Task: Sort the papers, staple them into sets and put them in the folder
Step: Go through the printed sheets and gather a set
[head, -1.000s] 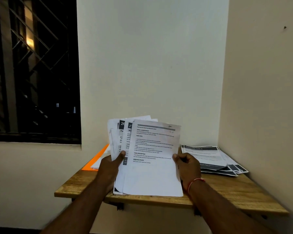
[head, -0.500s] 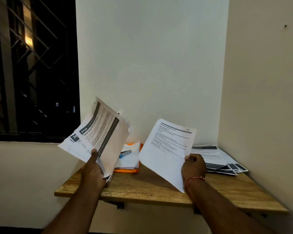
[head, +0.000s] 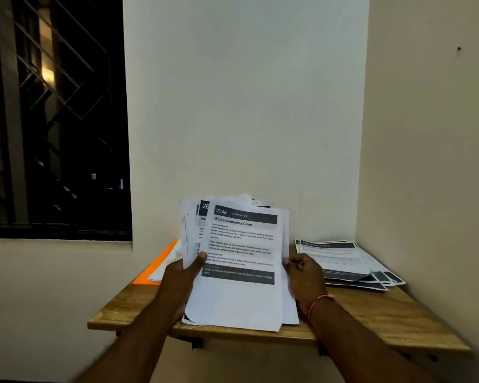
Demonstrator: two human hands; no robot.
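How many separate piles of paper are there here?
3. A fanned stack gripped by the left hand and right hand; a spread pile at the wooden shelf's right end; a third pile on the orange folder, left, mostly hidden behind the held stack. More may be hidden.

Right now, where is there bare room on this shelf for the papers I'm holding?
Bare wood: the wooden wall shelf's front right, before the spread dark-banded sheets, and front left, before the flat orange folder. Both back corners are crowded.
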